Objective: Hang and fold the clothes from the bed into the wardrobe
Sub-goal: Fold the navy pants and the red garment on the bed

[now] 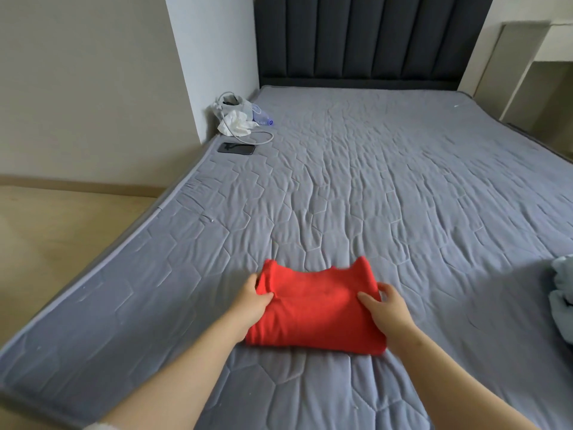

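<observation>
One folded red shirt (316,311) lies on the gray bed (372,181), near its front edge. The left hand (252,301) pinches the shirt's left side, and the right hand (387,305) pinches its right side. Pale blue clothes (562,290) lie at the bed's right edge. In the far left corner a white bag (228,103) holds something dark. A bottle (262,116) lies just beside it and a phone (236,148) is near.

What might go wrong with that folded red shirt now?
The left hand and right hand grip the red shirt only at its two side edges. If it is lifted like that, the middle may sag and the folds could slip open, so it would need folding again.
</observation>
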Tool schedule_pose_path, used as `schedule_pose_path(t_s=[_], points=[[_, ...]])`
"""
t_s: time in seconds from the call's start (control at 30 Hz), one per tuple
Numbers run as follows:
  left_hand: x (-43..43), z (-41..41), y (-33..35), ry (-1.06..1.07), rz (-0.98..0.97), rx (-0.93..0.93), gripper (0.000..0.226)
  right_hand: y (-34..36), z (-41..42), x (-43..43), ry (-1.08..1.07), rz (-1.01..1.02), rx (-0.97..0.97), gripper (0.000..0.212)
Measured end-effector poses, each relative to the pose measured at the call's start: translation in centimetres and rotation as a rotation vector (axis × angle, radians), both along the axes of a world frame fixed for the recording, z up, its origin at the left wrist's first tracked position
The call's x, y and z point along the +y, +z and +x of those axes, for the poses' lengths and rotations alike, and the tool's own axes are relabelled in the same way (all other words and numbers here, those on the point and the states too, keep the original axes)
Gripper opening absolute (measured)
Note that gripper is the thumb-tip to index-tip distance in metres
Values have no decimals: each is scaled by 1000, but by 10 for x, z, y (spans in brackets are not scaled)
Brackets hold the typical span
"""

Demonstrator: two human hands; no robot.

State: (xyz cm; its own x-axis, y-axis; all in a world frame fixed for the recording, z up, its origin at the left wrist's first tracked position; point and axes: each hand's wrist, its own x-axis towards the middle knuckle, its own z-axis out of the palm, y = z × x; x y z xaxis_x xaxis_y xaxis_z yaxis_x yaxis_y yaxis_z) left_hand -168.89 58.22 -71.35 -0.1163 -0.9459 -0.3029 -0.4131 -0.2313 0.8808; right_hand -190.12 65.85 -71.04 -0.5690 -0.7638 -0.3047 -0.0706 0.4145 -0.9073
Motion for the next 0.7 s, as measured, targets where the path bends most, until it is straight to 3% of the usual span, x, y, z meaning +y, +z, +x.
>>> schedule_pose_path(t_s=[0.07, 0.1, 0.17, 0.23, 0.27, 0.33, 0.43, 0.57, 0.7], points=[[2, 2, -5, -12, -19, -265, 61, -3, 5, 4, -2, 96, 209, 51], [3, 3, -3, -20, -142, -437, 67, -1, 9, 5, -13, 76, 367, 53], [3, 0, 3, -69, -647, -634, 61, 5, 21, 4, 2, -42, 757, 55], [3, -15, 4, -220, -993, -632, 47, 8, 34, -5, 189, -100, 975, 53], [4, -22, 4, -359, -961, -680, 45, 7, 39, -10, 330, -62, 1022, 49], [4, -30, -9, -534, -701, -826, 49, -7, 42, -17, 537, 103, 1029, 46], [-5, -22, -41, -558, -468, -948, 58, -37, 32, -23, 659, 321, 980, 53], [-15, -18, -67, -507, -359, -940, 65, -64, 23, -32, 673, 384, 908, 58], [-21, -21, -81, -469, -405, -927, 66, -77, 18, -37, 647, 334, 917, 63]])
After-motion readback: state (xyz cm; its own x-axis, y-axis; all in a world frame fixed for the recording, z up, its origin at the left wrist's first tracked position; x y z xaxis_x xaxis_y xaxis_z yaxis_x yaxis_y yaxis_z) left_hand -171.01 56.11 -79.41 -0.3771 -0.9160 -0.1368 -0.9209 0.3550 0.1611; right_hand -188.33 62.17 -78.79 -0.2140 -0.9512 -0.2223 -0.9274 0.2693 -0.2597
